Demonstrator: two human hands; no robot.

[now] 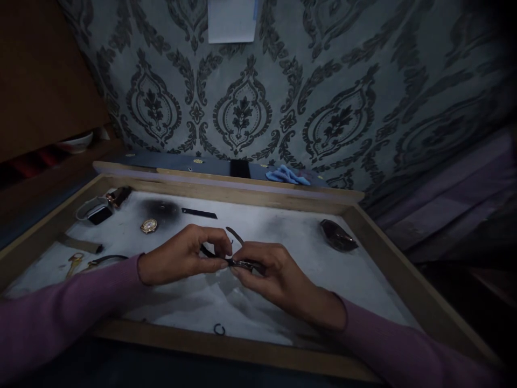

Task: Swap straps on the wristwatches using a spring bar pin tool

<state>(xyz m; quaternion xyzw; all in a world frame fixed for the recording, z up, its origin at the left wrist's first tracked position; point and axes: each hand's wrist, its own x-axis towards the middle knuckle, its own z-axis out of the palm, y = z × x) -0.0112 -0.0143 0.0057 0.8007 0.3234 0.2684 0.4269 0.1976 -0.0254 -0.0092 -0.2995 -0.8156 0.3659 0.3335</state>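
Observation:
A wristwatch point(245, 264) with a dark strap is held between both hands, just above the white surface of a shallow wooden-framed tray. My left hand point(189, 253) pinches the strap point(207, 251) close to the case. The case sits in the fingers of my right hand point(269, 269), which cover much of it. Another strap end point(234, 235) sticks up above the right fingers. Whether the pinched strap is joined to the case cannot be made out. Near the tray's front edge lies a small dark ring-shaped piece point(219, 328).
At the tray's left are a smartwatch point(99, 214), a brown-strapped watch point(119, 196), a round gold watch case point(149, 225), a strap piece point(79, 242) and a gold-coloured item point(75, 264). A dark blade-like strip point(199, 213) lies behind my hands. Right: a dark wrapped bundle point(338, 236). Beyond the rim: a blue cloth point(287, 175).

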